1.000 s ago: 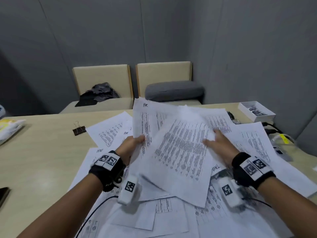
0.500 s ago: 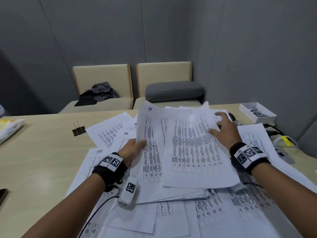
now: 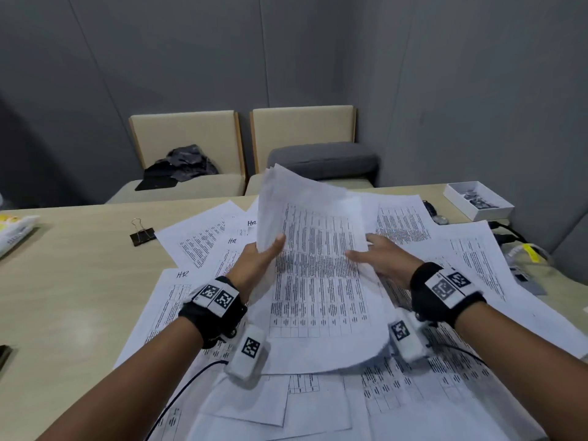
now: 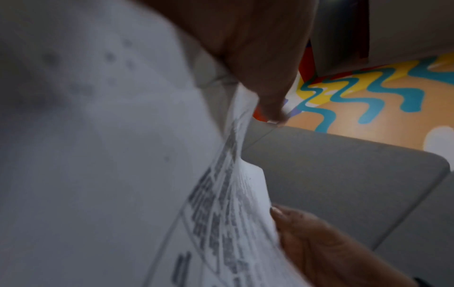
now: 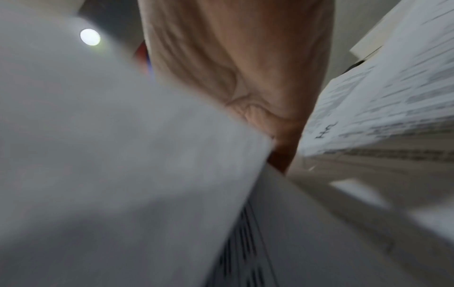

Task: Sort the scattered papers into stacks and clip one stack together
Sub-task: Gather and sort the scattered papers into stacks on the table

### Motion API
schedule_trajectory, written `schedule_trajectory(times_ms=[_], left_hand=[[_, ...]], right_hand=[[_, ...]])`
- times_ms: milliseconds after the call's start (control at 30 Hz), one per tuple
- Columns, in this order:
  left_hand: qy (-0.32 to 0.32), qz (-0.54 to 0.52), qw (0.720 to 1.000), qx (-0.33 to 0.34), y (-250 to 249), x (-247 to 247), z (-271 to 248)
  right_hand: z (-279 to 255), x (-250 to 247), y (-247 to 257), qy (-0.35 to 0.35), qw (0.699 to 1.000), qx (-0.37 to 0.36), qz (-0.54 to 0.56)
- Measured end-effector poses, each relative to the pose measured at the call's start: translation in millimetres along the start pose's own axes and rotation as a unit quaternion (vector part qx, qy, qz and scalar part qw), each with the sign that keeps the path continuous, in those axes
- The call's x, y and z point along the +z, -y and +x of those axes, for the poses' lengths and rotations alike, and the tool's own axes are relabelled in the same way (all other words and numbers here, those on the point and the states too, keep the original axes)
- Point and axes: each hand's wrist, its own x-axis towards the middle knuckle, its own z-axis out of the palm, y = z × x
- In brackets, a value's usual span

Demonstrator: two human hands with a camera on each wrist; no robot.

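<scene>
Held stack: a sheaf of printed papers (image 3: 318, 275) sits at frame centre in the head view, tilted with its far edge raised above the table (image 3: 63, 281); half a second ago it lay nearly flat on the pile.
Left hand: the left hand (image 3: 257, 262) pinches the sheaf's left edge, thumb on the printed face and fingers behind; it was lower and further left before.
Right hand: the right hand (image 3: 381, 261) is at the sheaf's right edge, thumb lying on the top sheet; whether the fingers curl under is hidden. It has come back from the upper right toward centre.
Wrist views: the left wrist view shows a thumb (image 4: 267, 81) against the paper's edge; the right wrist view is blurred, palm (image 5: 233, 68) beside paper.
Loose papers: scattered sheets (image 3: 203, 240) cover the table from centre to lower right, some marked "HR".
Binder clip: a black binder clip (image 3: 142, 235) lies on the table at centre left, apart from the papers, unmoved.
Box: a white box (image 3: 479, 202) stands at right.
</scene>
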Motion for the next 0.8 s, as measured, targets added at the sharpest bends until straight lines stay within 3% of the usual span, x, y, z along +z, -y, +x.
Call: schedule_trajectory(times_ms=[100, 233, 333, 433, 500, 600, 800], left_hand=[[0.004, -0.003, 0.998, 0.061, -3.0, -5.9, 0.5], [-0.058, -0.048, 0.982, 0.176, -46.4, -19.5, -10.8], [-0.067, -0.091, 0.959, 0.260, -85.8, -27.2, -14.1], [-0.076, -0.108, 0.952, 0.276, -92.5, -29.8, -6.9], [-0.076, -0.091, 0.961, 0.252, -75.0, -26.0, -2.7], [-0.065, -0.039, 0.974, 0.212, -42.9, -19.0, -1.5], [-0.168, 0.077, 0.957, 0.226, -42.3, -48.9, 1.1]], right_hand=[[-7.6, 3.0, 9.3, 0.011, 0.995, -0.062, 0.078], [-29.2, -9.0, 58.6, -0.028, 0.969, -0.131, 0.206], [-40.9, -15.5, 102.0, -0.080, 0.951, -0.203, 0.218], [-41.3, -7.1, 113.9, -0.117, 0.954, -0.233, 0.145], [-37.1, 1.7, 99.3, -0.103, 0.963, -0.221, 0.116], [-29.5, 17.6, 65.2, -0.039, 0.988, -0.133, 0.072], [-15.4, 15.1, 32.9, -0.039, 0.996, -0.066, -0.055]])
